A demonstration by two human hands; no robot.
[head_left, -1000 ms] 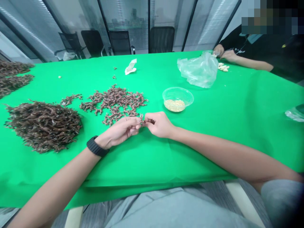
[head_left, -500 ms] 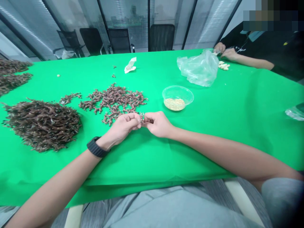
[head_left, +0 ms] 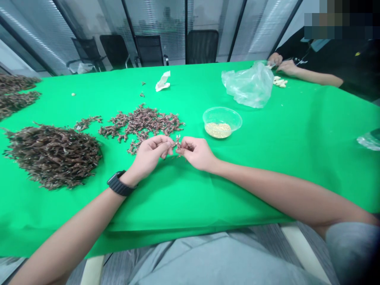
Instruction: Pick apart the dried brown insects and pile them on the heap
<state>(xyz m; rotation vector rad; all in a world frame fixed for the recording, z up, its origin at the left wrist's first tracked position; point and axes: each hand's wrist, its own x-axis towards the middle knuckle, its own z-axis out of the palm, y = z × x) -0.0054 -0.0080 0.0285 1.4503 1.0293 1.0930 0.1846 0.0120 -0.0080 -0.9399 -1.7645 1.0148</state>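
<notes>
Close in front of me, over the green cloth, my two hands nearly meet at the fingertips. My right hand (head_left: 199,154) is closed in a pinch on a small brown dried frog (head_left: 178,141), whose thin limbs stick up between the hands. My left hand (head_left: 152,155), with a dark watch at the wrist, pinches at its left side; whatever lies in those fingertips is too small to make out. Just behind the left hand spreads a loose heap of small brown dried pieces (head_left: 148,120). A clear plastic bowl (head_left: 236,122) with yellowish grainy bits stands behind the right hand.
A large mound of dark dried frogs (head_left: 55,156) lies at left, with more piles (head_left: 18,101) at the far left edge. Farther back are a crumpled white paper (head_left: 163,81) and a clear plastic bag (head_left: 251,85). Another person's hands (head_left: 282,65) work beside pale pieces (head_left: 280,82).
My fingertips have drawn slightly apart, the left hand moving a little up and left. More of the small dried frog shows between them, and tiny bits show below it.
</notes>
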